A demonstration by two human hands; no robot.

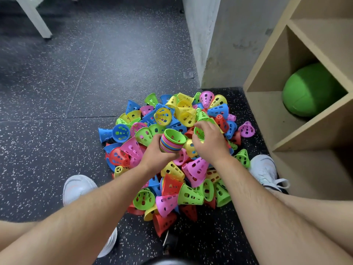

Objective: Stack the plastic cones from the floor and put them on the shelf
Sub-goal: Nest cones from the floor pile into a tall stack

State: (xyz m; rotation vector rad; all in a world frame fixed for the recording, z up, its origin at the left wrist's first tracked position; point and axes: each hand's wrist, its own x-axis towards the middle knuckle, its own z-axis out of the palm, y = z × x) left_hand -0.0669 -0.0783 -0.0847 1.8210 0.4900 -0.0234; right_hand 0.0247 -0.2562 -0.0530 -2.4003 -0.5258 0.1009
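A heap of small perforated plastic cones (166, 203) in green, pink, yellow, blue and red lies on the dark speckled floor. My left hand (155, 156) grips a nested stack of cones (172, 141), open end up, with a green one on top. Just right of the stack, my right hand (209, 141) reaches into the heap with its fingers closed around a green cone (198, 132). A wooden cubby shelf (298, 134) stands at the right, close to the heap.
A green ball (309, 90) fills one shelf compartment. A grey wall corner (200, 44) rises behind the heap. My white shoes (76, 188) (265, 169) flank the cones. A white furniture leg (36, 20) stands at the far left.
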